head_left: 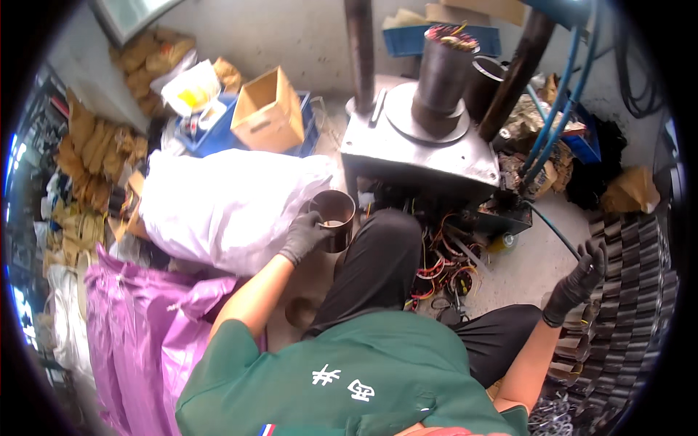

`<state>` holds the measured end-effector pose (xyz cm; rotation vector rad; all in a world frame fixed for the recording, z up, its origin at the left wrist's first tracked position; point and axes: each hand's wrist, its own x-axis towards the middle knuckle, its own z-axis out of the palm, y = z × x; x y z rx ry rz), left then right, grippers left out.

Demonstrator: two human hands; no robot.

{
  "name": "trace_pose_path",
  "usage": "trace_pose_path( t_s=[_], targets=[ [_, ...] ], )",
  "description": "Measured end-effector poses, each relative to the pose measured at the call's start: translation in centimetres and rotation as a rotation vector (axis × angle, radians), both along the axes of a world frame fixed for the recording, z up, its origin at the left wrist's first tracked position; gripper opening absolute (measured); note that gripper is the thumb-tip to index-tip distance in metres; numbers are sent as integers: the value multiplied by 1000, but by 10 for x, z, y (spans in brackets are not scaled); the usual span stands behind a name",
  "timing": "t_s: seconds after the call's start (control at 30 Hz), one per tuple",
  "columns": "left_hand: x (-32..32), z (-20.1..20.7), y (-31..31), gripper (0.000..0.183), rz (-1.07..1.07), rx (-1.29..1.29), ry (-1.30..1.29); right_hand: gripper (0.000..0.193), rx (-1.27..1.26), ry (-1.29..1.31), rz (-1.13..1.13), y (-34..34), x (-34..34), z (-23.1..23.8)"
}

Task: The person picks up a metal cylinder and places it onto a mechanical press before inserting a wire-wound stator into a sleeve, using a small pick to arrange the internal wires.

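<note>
My left hand (305, 238), in a dark glove, grips the rim of an open dark metal cylinder (339, 236) beside my knee. My right hand (579, 282), gloved too, is curled at the end of a thin dark green lever (554, 231) that slants out from the machine. In front of me is the machine's metal table (371, 149), bearing a round plate (402, 116). On the plate stands a dark metal cylinder (445, 76) with reddish wire windings (451, 38) at its top. Another dark cylinder (486, 81) is behind it.
A white sack (225, 200) and a purple sack (145, 334) lie at my left. Behind them a cardboard box (269, 112) sits in a blue crate (218, 134). Wound parts with loose wires (443, 272) lie under the machine. Stacked dark metal pieces (625, 291) line my right side.
</note>
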<state>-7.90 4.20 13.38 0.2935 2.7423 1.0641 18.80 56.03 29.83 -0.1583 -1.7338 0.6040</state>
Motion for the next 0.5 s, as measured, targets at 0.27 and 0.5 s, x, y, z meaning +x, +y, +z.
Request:
trace_pose_path(
  t_s=[0.27,0.5],
  targets=[
    [-44,128,21,25,-122,437,279,36,-186,188,-82,39,-93,42],
    [-103,222,75,10,-139,1106,268,50,-46,119,-210,79,-140,67]
  ],
)
